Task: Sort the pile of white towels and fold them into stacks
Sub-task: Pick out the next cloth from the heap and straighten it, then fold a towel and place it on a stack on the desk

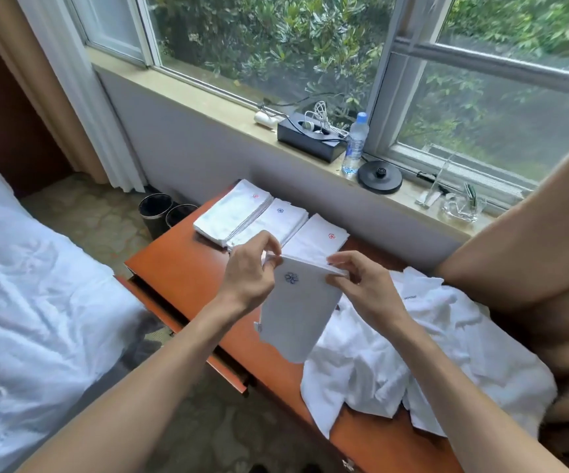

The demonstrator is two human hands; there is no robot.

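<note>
White cloth hangs between both hands: a folded towel (296, 312) with a blue flower mark. The left hand (248, 278) and the right hand (361, 288) pinch its top corners, fingers curled, above the orange-brown desk (173, 268). Beyond it, by the wall, three folded stacks lie side by side on the desk: the left stack (235, 213) with a red mark, the middle stack (276, 220) with a blue one, and the right stack (317, 237) with a red one. The unsorted pile (412, 353) sprawls over the desk's near right end. On the windowsill (190, 93), a black box (310, 138) holds white cables (320, 114) in its top slot, with a water bottle (356, 145) upright just beside it. Two dark bins (155, 208) stand on the floor; what is inside them cannot be seen.
</note>
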